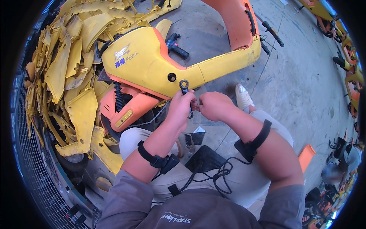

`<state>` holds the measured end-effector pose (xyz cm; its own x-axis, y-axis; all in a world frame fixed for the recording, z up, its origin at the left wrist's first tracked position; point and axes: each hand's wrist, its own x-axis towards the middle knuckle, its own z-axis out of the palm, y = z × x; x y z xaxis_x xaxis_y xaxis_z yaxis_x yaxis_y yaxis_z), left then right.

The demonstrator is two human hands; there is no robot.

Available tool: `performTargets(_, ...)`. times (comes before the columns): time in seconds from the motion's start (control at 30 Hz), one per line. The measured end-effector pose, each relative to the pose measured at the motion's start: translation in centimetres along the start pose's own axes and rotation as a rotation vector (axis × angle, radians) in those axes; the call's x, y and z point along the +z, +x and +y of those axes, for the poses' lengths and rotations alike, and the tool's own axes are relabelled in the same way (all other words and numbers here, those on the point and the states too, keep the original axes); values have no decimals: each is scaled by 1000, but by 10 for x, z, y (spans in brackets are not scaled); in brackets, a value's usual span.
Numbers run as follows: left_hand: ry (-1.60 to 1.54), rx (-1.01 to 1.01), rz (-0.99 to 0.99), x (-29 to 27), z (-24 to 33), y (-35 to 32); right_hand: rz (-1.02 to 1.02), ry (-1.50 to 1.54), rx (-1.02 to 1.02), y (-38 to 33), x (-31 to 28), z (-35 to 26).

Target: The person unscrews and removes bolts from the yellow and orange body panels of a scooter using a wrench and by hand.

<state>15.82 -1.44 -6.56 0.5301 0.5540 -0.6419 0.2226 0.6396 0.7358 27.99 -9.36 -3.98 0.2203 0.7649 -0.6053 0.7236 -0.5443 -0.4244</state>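
Grey concrete floor (305, 87) spreads out under everything, with thin cracks running across it. Far on the left sits a big heap of broken yellow plastic panels (65, 68), stacked up beside a dark metal grate (34, 164). Next to the heap lies a yellow and orange scooter body (152, 65), tipped on its side. It has a small round hole in its yellow shell, and a black coil spring (118, 97) shows near its orange lower part. A black handlebar grip (176, 45) rests on the floor just behind the shell.

In the middle, the left hand (180, 107) is closed tight around the shaft of a dark ring spanner (185, 93). The spanner stands upright, and its ring end pokes out above the fingers, right in front of the yellow shell. The right hand (215, 106) is just beside it, fingers curled together and pinched near the spanner's shaft. It is too small to tell what those fingers pinch. Both forearms wear black straps with small boxes and wires.

The person sits with light trousers (198, 175) and a grey sleeve (122, 194). A pale shoe (242, 96) points out past the right hand. To the right, an orange plastic piece (306, 155) lies on the floor. More orange and yellow scooters (349, 65) stand along the far right edge.
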Motion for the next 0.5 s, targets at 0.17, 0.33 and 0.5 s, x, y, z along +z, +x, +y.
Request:
performTargets(0.17, 14, -10, 8, 0, 0, -1, -21, -66, 41, -4, 0, -3)
performTargets(0.33, 15, -25, -4, 1, -1, -2, -63, -131, 57, -6, 0, -3)
performTargets(0.5, 68, 29, 0, 3, -2, -2, -66, -141, 81, -9, -5, -5)
